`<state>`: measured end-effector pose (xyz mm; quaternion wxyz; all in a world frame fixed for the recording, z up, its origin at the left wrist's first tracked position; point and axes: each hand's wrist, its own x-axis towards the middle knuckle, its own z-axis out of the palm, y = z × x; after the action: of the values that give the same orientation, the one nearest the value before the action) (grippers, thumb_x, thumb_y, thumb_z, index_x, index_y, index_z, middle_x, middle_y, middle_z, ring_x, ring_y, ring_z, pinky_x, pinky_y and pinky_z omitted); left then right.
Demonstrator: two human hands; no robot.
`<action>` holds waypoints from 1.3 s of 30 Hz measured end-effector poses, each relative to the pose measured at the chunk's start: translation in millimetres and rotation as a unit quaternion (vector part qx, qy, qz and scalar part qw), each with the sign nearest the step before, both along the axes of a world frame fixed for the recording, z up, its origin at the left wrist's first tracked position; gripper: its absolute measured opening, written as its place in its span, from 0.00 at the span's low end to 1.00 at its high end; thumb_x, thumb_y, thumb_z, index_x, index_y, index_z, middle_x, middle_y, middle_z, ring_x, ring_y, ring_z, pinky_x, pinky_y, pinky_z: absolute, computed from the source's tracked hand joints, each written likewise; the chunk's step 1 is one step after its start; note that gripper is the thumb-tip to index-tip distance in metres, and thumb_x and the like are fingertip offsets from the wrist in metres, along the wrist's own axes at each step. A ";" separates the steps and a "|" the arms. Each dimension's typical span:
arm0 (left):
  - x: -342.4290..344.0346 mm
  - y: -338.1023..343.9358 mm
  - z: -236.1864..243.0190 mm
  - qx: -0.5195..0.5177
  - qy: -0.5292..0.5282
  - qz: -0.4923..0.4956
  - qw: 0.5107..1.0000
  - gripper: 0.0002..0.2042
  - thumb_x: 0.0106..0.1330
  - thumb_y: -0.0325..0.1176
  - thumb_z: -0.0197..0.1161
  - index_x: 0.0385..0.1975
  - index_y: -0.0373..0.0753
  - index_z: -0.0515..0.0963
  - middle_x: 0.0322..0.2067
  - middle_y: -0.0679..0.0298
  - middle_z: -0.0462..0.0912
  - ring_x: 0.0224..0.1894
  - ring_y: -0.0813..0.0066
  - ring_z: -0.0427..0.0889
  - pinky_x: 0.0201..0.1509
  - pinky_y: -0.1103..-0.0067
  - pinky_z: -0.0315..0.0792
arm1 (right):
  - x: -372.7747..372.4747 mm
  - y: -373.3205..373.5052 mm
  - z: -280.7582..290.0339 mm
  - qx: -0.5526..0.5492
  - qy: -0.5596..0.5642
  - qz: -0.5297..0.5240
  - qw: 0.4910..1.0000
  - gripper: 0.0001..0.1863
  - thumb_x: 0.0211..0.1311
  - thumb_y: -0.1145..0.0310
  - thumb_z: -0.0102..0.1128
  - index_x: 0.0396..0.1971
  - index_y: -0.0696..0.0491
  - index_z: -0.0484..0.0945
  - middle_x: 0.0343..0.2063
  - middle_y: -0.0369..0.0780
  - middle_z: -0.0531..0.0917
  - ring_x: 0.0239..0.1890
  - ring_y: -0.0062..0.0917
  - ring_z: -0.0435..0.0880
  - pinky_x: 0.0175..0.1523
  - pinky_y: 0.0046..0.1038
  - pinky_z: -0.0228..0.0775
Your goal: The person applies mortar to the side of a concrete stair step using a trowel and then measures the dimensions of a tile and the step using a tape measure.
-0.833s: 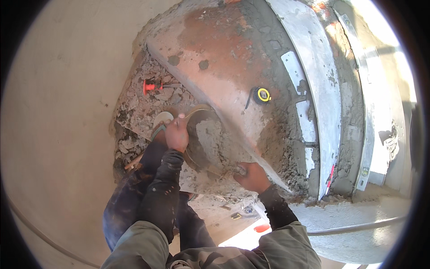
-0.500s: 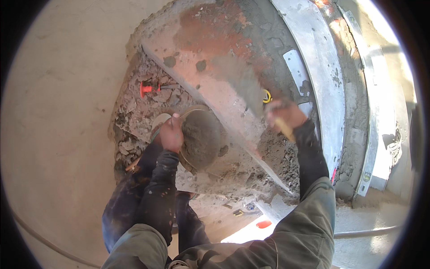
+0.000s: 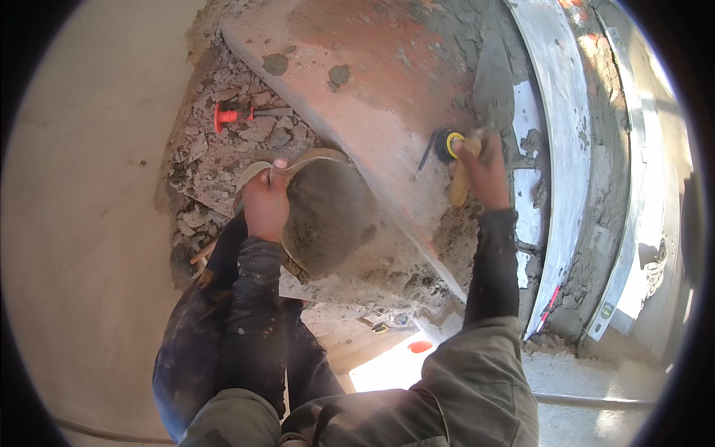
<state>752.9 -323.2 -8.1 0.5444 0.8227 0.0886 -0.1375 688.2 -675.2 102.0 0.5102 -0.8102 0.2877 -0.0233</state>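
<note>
My left hand (image 3: pixel 264 205) grips the rim of a round container (image 3: pixel 320 153), whose inside is coated with grey mortar; a pale round piece (image 3: pixel 247 175) lies behind that hand. My right hand (image 3: pixel 484 167) is closed round the wooden handle of a trowel (image 3: pixel 459 186), its blurred blade reaching upward over grey mortar. Just left of that hand a yellow-and-black tape measure (image 3: pixel 447 144) rests on a sloped pinkish slab (image 3: pixel 380 127). An orange-handled tool (image 3: pixel 232 115) lies on broken rubble.
A long curved-looking metal board (image 3: pixel 566 149) and a spirit level (image 3: pixel 605 313) lie along fresh mortar at the right, beside short white pieces (image 3: pixel 526 205) and a red marker-like item (image 3: pixel 553 302). A plastered surface (image 3: pixel 82 208) fills the left; a hose (image 3: pixel 596 404) runs along the lower right.
My right hand has swung from low beside the container up and right to beside the tape measure, with the trowel. My left hand stays on the rim. The view has shifted.
</note>
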 end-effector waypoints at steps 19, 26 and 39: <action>1.2 -9.0 9.0 0.010 -0.001 -0.013 1.000 0.28 0.74 0.52 0.53 0.23 0.29 0.70 0.17 0.58 0.62 0.23 0.67 0.59 0.30 0.69 0.63 | -32.8 -48.9 -18.4 -0.034 -0.120 -0.270 0.955 0.15 0.63 0.63 0.67 0.39 0.54 0.71 0.21 0.39 0.78 0.13 0.22 0.74 0.17 0.25 0.65; 3.2 -7.8 21.0 0.031 0.027 -0.015 0.999 0.27 0.73 0.53 0.56 0.24 0.30 0.75 0.15 0.56 0.66 0.21 0.67 0.62 0.30 0.69 0.66 | -127.9 -19.0 -24.1 -0.055 -0.062 -0.280 0.956 0.10 0.66 0.66 0.63 0.36 0.53 0.71 0.20 0.35 0.74 0.16 0.18 0.72 0.19 0.24 0.65; 13.6 -5.7 12.9 0.010 0.027 -0.008 1.000 0.28 0.72 0.53 0.57 0.23 0.28 0.72 0.16 0.56 0.65 0.22 0.69 0.61 0.29 0.68 0.65 | 72.1 -58.1 -50.9 -0.300 0.057 -0.056 0.951 0.21 0.60 0.63 0.67 0.44 0.63 0.74 0.25 0.42 0.81 0.23 0.28 0.82 0.26 0.33 0.71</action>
<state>766.5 -328.9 4.8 0.5321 0.8250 0.0981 -0.1629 760.3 -733.2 51.1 0.2246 -0.9082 0.3412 -0.0909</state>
